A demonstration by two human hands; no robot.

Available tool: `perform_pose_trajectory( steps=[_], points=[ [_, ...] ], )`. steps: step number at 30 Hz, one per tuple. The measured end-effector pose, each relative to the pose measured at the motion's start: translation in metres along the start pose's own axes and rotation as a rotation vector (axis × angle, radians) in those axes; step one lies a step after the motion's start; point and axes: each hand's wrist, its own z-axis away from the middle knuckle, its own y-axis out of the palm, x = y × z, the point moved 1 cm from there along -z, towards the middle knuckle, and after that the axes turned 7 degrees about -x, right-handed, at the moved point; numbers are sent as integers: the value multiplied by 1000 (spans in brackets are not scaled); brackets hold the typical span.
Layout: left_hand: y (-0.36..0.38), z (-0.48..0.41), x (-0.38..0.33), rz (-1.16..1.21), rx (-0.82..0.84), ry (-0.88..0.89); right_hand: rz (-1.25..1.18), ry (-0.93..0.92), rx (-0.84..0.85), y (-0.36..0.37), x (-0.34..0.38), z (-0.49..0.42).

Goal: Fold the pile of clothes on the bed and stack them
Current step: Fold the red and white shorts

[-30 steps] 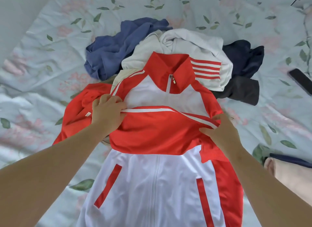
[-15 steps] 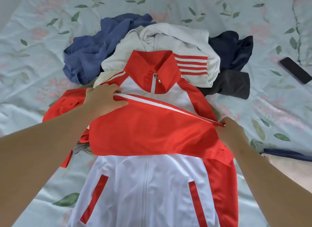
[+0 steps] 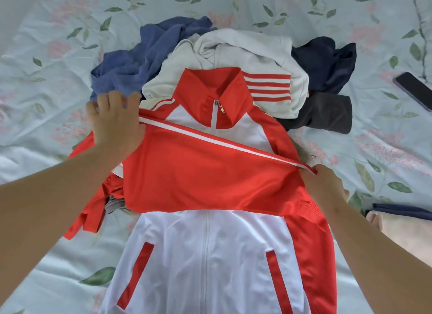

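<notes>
A red and white zip jacket (image 3: 210,255) lies front-up on the bed, collar away from me. Its red sleeve (image 3: 205,173) is folded across the chest from right to left. My left hand (image 3: 114,124) holds the sleeve's cuff end at the jacket's left shoulder, thumb under the cloth and fingers spread above. My right hand (image 3: 325,185) pinches the sleeve's fold at the right shoulder. Behind the collar is the pile: a white hoodie with red stripes (image 3: 245,56), a blue garment (image 3: 145,61), a navy garment (image 3: 327,63) and a dark grey one (image 3: 327,112).
The floral bedsheet (image 3: 58,44) spreads all round. A black phone (image 3: 413,90) lies at the right edge. A pale folded cloth with a navy piece on it (image 3: 397,224) sits at the lower right. The jacket's other red sleeve (image 3: 91,210) hangs crumpled at the left.
My left hand has drawn the sleeve end up and out to the left shoulder, stretching the sleeve flat. My right hand slid right to the shoulder fold.
</notes>
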Motion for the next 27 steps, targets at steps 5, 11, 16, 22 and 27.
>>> perform_pose_trajectory(
  steps=[5,11,16,22,27],
  points=[
    [8,42,-67,369,47,337,-192,-31,-2,4,-3,4],
    [24,92,-132,156,423,443,-320,-33,29,7,-27,11],
    [19,97,-153,78,441,321,-405,209,24,17,-74,18],
    [12,125,-199,626,-31,498,-352,202,156,37,-107,38],
    [-6,120,-249,599,363,523,-326,107,67,30,-112,33]
  ],
)
